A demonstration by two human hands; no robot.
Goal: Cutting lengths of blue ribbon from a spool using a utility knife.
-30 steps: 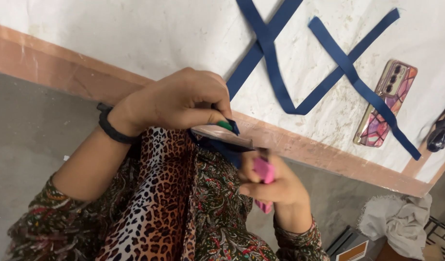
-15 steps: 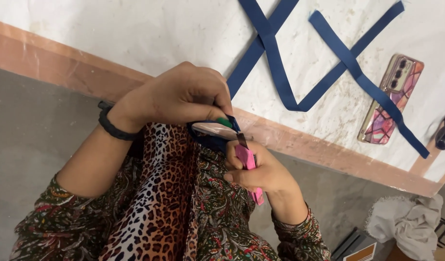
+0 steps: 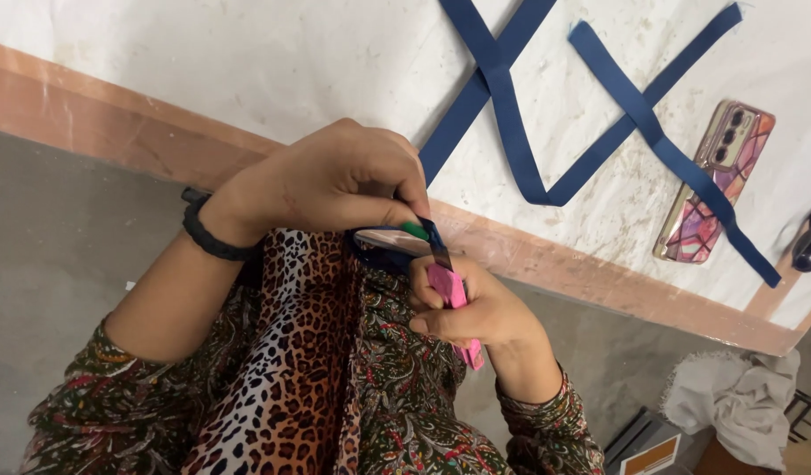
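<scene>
Pink-handled cutter (image 3: 449, 295) still clenched in right hand (image 3: 476, 308), left hand (image 3: 335, 185) still pinching blue strap (image 3: 427, 233).

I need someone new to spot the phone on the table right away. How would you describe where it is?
Start at the white table with the pinkish wooden edge and follow it to the far right. There the phone lies face down, beside the long dark blue ribbon that crosses itself, one strand running along its lower side. Its case, patterned in pink, purple and orange patches, is the only multicoloured thing on the tabletop.

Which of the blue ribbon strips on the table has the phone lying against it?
The rightmost blue strip, running down toward the table's right edge: it crosses beside the patterned phone. The crossed strips further left lie apart from it.
</scene>
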